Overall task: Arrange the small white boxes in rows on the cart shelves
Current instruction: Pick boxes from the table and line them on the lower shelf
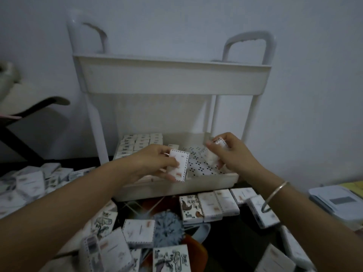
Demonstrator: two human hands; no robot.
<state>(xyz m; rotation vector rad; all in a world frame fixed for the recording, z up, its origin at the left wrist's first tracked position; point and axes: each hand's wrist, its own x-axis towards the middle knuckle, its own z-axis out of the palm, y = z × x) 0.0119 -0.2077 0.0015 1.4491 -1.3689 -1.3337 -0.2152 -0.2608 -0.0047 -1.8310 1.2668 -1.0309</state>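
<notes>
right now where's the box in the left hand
In the head view, the white box sits mid-frame in the left hand, over the front of the lower cart shelf, right of the rows of boxes and left of the right hand.

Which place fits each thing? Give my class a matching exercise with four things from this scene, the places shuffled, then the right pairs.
Things:
1. metal bangle
2. rowed white boxes
3. loose white boxes
4. cart handles

Places:
A. above the top shelf
B. rear left of the lower shelf
C. on the right wrist
D. scattered in front of the cart

Pairs: 1-C, 2-B, 3-D, 4-A
</notes>
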